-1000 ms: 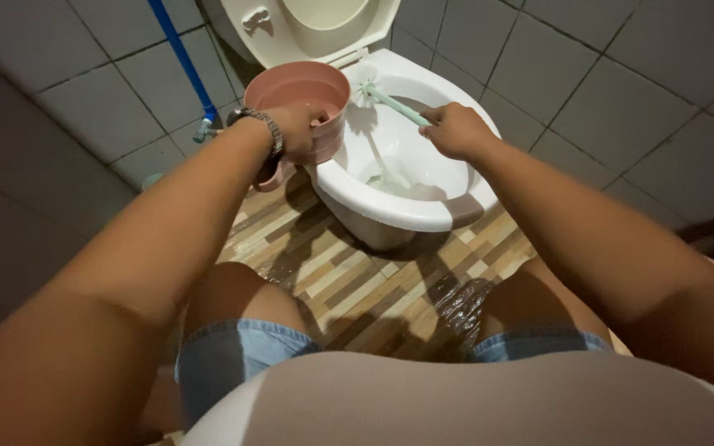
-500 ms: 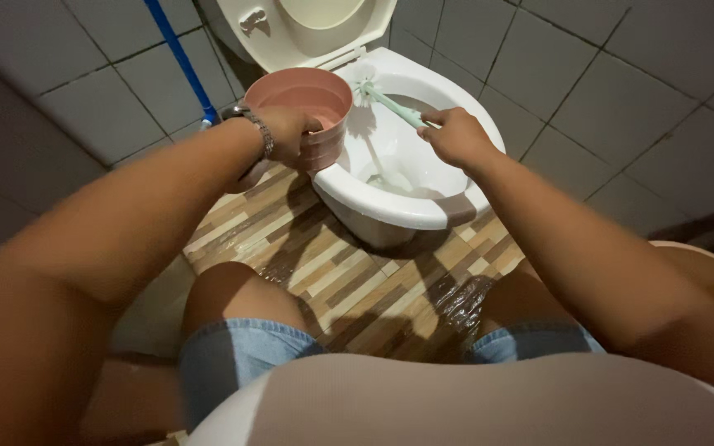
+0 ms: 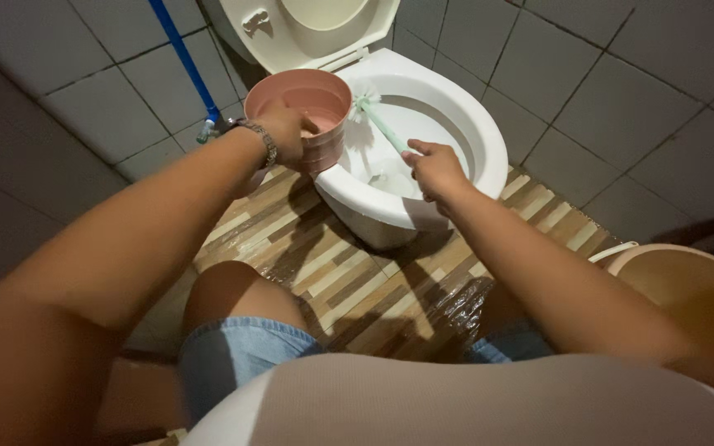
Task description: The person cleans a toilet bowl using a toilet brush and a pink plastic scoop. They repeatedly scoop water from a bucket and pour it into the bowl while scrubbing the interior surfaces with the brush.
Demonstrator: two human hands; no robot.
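Fingers of your right hand (image 3: 433, 169) clamp the pale green toilet brush (image 3: 378, 116); left hand (image 3: 287, 132) grips the pink dipper (image 3: 299, 111). You're mid-scrub at the far-left rim of the toilet bowl (image 3: 473, 140); next comes a rinse, I judge.

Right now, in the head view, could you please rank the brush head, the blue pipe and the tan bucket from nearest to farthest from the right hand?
From the right hand:
1. Brush head, up-left, over the bowl.
2. Blue pipe, far left, on the wall.
3. Tan bucket, lower right, on the floor.
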